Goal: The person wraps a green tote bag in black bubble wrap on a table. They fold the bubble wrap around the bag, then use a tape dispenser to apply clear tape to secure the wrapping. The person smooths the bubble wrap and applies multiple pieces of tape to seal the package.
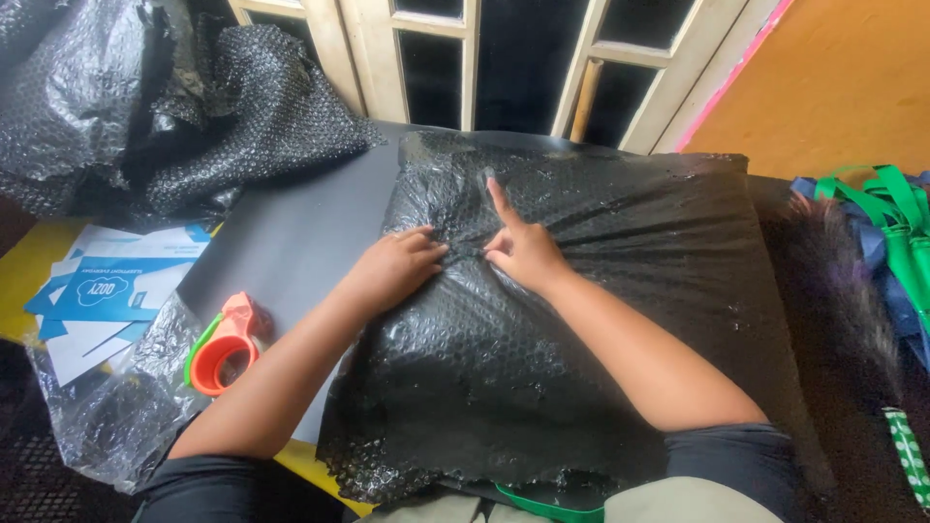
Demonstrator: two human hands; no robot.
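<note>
Left hand (397,266): fingers curled and pressed together, tips dug into a gathered fold of the black bubble-wrap sheet covering a large soft, cushion-shaped bundle (581,320). The grip looks like a pinch that bunches the film, judging from the creases that radiate out from the knuckles.

Right hand (523,247): index finger extended straight toward 12 o'clock and laid flat on the wrap; the other fingers are folded under and press down just beside the left fingertips. The two hands nearly touch at the fold, probably so that one pins the slack while the other holds it gathered.

The wrapped bundle lies at the centre of the view, directly in front of the person, on a dark flat sheet (291,237) that shows at its 9 o'clock side. Both forearms reach across it from 6 o'clock.

Outward from there: an orange and green tape dispenser (225,351) sits near the left forearm at 8 o'clock, within easy reach. Blue and white printed paper cards (107,291) lie at 9 o'clock on clear plastic film. Loose black bubble wrap (223,107) is heaped at 10 o'clock. Green fabric straps (896,208) lie at 3 o'clock, well apart from the hands.
</note>
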